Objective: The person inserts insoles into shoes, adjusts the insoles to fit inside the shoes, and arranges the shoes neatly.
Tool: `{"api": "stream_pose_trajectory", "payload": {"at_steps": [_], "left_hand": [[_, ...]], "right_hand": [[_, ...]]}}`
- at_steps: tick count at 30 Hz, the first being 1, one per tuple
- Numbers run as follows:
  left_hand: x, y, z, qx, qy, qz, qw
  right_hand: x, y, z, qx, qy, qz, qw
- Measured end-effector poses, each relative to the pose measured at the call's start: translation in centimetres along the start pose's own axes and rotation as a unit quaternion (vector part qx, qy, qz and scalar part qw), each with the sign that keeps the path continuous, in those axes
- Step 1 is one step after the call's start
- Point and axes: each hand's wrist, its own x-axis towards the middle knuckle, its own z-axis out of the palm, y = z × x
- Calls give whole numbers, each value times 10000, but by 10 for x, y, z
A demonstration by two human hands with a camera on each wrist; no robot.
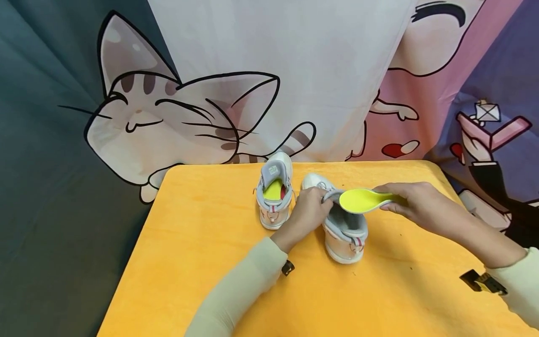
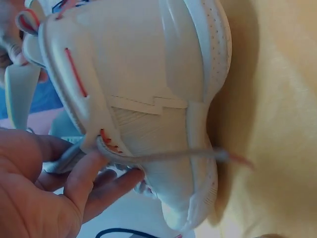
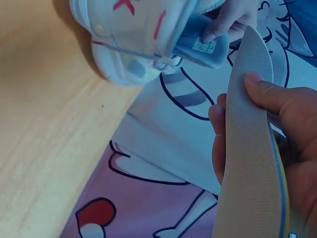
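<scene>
Two small white sneakers stand on an orange table (image 1: 202, 243). The far shoe (image 1: 274, 196) has a yellow insole inside. My left hand (image 1: 309, 213) grips the tongue (image 3: 200, 47) of the near shoe (image 1: 343, 224), pulling it open; its fingers (image 2: 86, 173) curl round the tongue edge beside the shoe's side (image 2: 148, 99). A loose lace (image 2: 198, 154) trails onto the table. My right hand (image 1: 414, 203) pinches a second yellow insole (image 1: 364, 200) by its heel end, holding it just above the near shoe's opening. Thumb and fingers clamp the grey fabric face of the insole (image 3: 250, 148).
A cartoon cat curtain (image 1: 177, 117) hangs right behind the table's far edge. The table's left edge (image 1: 134, 252) drops off to dark fabric. Bare orange surface lies in front of the shoes and to their left.
</scene>
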Motion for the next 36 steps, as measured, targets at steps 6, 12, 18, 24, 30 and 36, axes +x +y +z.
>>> {"api": "stream_pose_trajectory", "payload": {"at_steps": [6, 12, 18, 24, 30, 36], "left_hand": [[6, 4, -3, 117, 112, -263, 9995], [9, 0, -2, 478, 16, -319, 9983], [10, -4, -5, 619, -56, -262, 9977], [10, -5, -7, 597, -144, -293, 9977], [11, -7, -8, 651, -219, -230, 9974], [11, -8, -8, 575, -302, -209, 9977]], "right_hand": [[-3, -3, -4, -495, 108, 40, 9987], [-6, -9, -2, -1012, -305, -39, 9944], [-2, -13, 1, -1251, -451, -153, 9910], [13, -24, 8, -1366, -1061, -187, 9847], [35, -29, 18, -1291, -1754, -74, 9760], [52, -34, 30, -1374, -2280, 45, 9639]]}}
